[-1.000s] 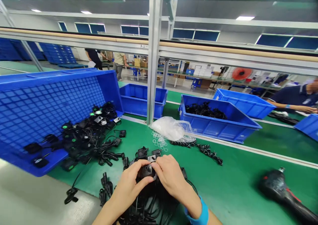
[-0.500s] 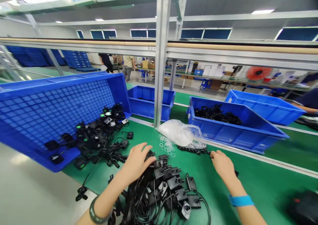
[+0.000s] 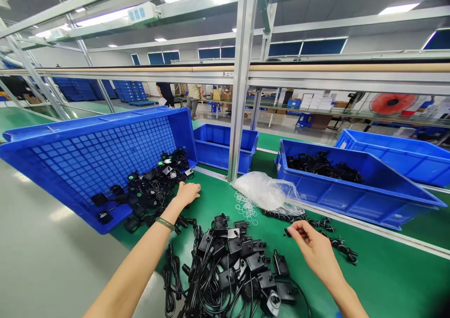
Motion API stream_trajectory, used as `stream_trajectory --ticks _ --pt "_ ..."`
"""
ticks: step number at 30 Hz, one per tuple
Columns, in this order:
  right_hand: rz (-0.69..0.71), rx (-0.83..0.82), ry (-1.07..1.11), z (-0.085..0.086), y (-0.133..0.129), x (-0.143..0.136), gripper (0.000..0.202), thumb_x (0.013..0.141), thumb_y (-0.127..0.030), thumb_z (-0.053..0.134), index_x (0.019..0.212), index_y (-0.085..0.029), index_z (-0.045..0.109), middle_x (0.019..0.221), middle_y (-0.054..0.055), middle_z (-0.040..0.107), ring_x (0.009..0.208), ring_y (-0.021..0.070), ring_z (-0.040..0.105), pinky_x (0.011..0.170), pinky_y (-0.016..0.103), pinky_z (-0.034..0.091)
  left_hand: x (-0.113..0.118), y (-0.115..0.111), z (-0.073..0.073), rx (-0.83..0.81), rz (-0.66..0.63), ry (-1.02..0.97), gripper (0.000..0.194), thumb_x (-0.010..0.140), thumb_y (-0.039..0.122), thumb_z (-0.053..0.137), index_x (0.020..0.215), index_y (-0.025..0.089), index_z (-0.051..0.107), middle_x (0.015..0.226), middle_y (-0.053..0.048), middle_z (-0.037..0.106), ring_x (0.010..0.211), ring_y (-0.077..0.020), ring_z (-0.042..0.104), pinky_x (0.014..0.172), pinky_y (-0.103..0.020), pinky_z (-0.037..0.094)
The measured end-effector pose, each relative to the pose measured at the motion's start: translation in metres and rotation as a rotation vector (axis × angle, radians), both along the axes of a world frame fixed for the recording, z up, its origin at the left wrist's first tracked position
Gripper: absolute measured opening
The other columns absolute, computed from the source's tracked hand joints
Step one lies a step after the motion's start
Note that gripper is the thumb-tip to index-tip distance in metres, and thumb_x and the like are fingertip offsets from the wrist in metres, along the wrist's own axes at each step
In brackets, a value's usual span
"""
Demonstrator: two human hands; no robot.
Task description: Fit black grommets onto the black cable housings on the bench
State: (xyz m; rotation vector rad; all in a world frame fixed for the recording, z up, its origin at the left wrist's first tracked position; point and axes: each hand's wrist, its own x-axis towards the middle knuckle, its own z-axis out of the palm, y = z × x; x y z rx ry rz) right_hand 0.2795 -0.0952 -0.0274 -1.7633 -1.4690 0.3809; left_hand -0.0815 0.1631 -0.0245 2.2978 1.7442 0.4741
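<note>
My left hand (image 3: pixel 188 194) is at the right edge of a heap of black corded devices (image 3: pixel 151 187) that spills from a tipped blue crate (image 3: pixel 105 140). Its fingers are curled, and what they hold is hidden. Between thumb and fingers of my right hand (image 3: pixel 305 236) is a small black round part (image 3: pixel 287 232). A row of similar small black parts (image 3: pixel 346 250) lies just beyond that hand. Between my arms is a pile of black boxy devices (image 3: pixel 246 247) with coiled cables. White rings (image 3: pixel 248 208) lie beside a clear plastic bag (image 3: pixel 262 190).
A metal post (image 3: pixel 242 84) rises behind the green table (image 3: pixel 393 271). Beyond it stand a blue bin (image 3: pixel 225 154), another holding black parts (image 3: pixel 344 191), and a further blue bin (image 3: pixel 397 156). People stand far back, near a red fan (image 3: pixel 393 103).
My left hand has moved from the near pile to the heap by the tipped crate. My right hand has drawn back from the row with a small black part. The view has shifted left.
</note>
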Motion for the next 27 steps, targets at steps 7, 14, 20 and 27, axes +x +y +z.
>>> stream_trajectory --ticks 7,14,20,27 --pt "0.102 0.049 0.188 0.017 -0.013 -0.027 0.035 0.092 -0.057 0.057 0.083 -0.024 0.062 0.075 0.000 0.061 0.068 0.0175 0.055 0.065 0.028 0.046 -0.026 -0.023 0.063 0.361 0.076 -0.619 0.046 0.101 0.041 0.043 0.143 0.021 0.043 0.119 -0.008 0.063 0.100 -0.0182 0.068 0.093 -0.035 0.056" --pt "0.205 0.171 0.478 0.045 -0.018 -0.084 0.026 0.090 -0.048 0.066 0.083 -0.023 0.067 0.069 -0.001 0.062 0.061 0.0141 0.057 0.056 0.023 0.049 -0.018 -0.140 0.126 0.068 -0.154 -1.748 0.030 0.090 0.033 0.069 0.116 0.018 0.068 0.099 -0.005 0.071 0.102 -0.0222 0.071 0.103 -0.041 0.056" --pt "0.323 0.515 0.314 0.068 -0.016 -0.142 0.007 0.091 -0.023 0.068 0.097 -0.027 0.070 0.087 0.001 0.073 0.080 0.0167 0.069 0.071 0.025 0.056 0.019 -0.215 0.089 -0.538 -0.025 -1.894 0.024 0.098 0.024 0.058 0.118 0.014 0.067 0.113 -0.013 0.075 0.114 -0.0262 0.069 0.106 -0.044 0.055" --pt "0.498 0.717 -0.038 0.074 -0.012 -0.165 0.027 0.093 -0.005 0.059 0.112 -0.025 0.064 0.098 0.005 0.073 0.089 0.0195 0.068 0.077 0.033 0.058 0.045 -0.243 0.057 -0.825 0.039 -2.076 0.035 0.100 0.020 0.056 0.134 0.017 0.059 0.123 -0.014 0.071 0.119 -0.0238 0.067 0.104 -0.036 0.056"
